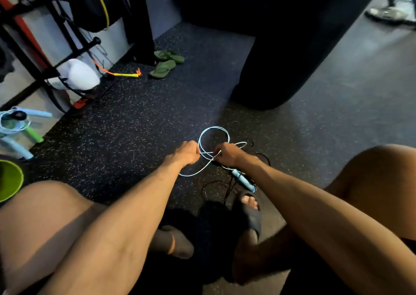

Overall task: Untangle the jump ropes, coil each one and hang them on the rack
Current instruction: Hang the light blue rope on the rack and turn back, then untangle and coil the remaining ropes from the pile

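The person is down low on the speckled rubber floor (pixel 126 123), knees wide, both arms reaching out in front. The left hand (pixel 186 154) is closed into a fist round a strand of the blue jump rope (pixel 213 128). The right hand (pixel 227 154), just beside it, pinches the same rope where its strands cross. Between and above the two hands the rope stands up in a round loop, and a second, flatter loop pokes out past the right hand. A longer bend of it sags down toward the floor under the left wrist.

One blue handle (pixel 244 181) of that rope lies on the floor under the right forearm, near the toes in a black sandal (pixel 251 216). A thin black jump rope (pixel 210 185) lies in loose curls around the handle, and I cannot tell if the two ropes are knotted together.

Off at the left edge of the floor stands the black rack (pixel 67 38), with coiled ropes (pixel 13 121) hanging at its near end. A white bag (pixel 76 74) hangs lower on it. A yellow and orange rope (pixel 126 74) trails on the floor by its foot, beside a pair of green flip-flops (pixel 166 63). A big black punching bag (pixel 281 58) hangs ahead on the right.
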`<state>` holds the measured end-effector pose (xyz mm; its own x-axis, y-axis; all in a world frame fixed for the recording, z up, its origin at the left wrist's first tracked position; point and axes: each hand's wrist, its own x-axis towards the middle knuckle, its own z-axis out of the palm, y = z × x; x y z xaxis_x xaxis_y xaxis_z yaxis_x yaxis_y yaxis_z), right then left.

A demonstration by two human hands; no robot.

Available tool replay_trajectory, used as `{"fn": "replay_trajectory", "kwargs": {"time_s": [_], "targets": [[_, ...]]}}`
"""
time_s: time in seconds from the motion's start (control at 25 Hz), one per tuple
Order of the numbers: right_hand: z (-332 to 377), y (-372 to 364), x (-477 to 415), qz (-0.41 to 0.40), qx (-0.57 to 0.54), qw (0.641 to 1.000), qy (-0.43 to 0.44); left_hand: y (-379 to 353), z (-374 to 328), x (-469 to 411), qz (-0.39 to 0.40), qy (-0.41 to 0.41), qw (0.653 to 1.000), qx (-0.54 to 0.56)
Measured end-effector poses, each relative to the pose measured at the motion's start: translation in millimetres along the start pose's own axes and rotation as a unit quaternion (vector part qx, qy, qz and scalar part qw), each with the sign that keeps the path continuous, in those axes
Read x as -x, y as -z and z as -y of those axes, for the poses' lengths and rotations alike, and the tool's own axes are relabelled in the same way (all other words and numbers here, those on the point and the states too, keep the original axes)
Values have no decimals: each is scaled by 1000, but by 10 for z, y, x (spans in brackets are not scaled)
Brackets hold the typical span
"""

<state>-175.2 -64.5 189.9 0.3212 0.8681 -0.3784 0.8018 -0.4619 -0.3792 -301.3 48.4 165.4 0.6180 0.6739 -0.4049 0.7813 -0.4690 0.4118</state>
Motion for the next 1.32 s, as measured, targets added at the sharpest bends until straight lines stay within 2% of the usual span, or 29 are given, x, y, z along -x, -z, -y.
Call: {"fn": "replay_trajectory", "kwargs": {"time_s": [0.2,0.28,0.36,0.48,0.56,0.8,0.96,1.08,1.24,1.32], "targets": [[-534,-62,175,-16,-34,998,-40,-396,-406,-66,28,-30,999,3],[-798,-171,194,-7,-33,997,-74,-655,-544,-145,52,-15,997,46],[-1081,-323,148,9,-35,994,-103,-947,-663,-286,73,36,988,134],[-1421,-557,48,29,-65,989,-133,-1319,-831,-448,94,138,935,313],[-1628,-716,-74,36,-85,985,-147,-1568,-898,-626,83,197,896,389],[-2014,-1209,-518,15,-77,984,-161,-2175,-832,-1280,65,286,819,494],[-2080,-1413,-730,-16,-44,982,-182,-2374,-855,-1528,70,306,768,558],[-2060,-1479,-833,-23,-41,978,-202,-2485,-874,-1629,52,333,751,567],[-2022,-1475,-868,-35,-104,972,-209,-2547,-839,-1674,59,330,752,568],[-1993,-1463,-832,-28,-148,968,-199,-2523,-852,-1651,65,328,763,553]]}}
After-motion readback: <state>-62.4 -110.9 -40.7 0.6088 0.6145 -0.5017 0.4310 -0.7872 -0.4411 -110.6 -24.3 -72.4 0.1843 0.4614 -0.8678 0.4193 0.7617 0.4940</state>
